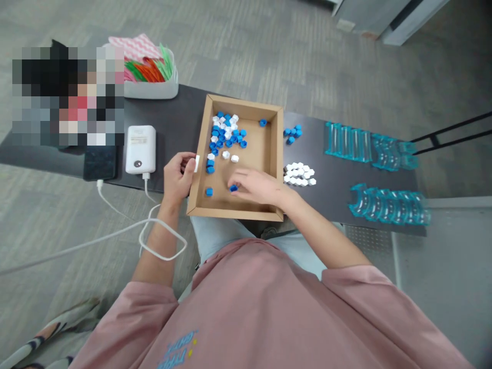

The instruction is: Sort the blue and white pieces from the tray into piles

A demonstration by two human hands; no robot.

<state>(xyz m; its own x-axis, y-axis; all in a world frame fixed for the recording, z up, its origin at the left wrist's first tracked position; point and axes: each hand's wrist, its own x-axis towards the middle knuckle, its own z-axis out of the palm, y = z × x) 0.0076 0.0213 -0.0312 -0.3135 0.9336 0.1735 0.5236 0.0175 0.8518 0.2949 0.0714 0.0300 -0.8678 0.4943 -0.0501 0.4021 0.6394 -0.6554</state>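
Observation:
Inside the shallow cardboard box, my right hand reaches in from the right, thumb and fingers closed around a small blue hexagonal cap. My left hand is at the box's left wall with curled fingers; a narrow white piece shows at its fingertips, its exact kind unclear. Blue and white hexagonal caps lie mixed toward the box's far left. Two white caps sit apart near the middle. One blue cap lies near the front left corner, another blue cap near the far right.
Right of the box are a group of blue caps and rows of white caps. Clear teal plastic parts line the table's right end. A white power bank, cables and a tub are on the left.

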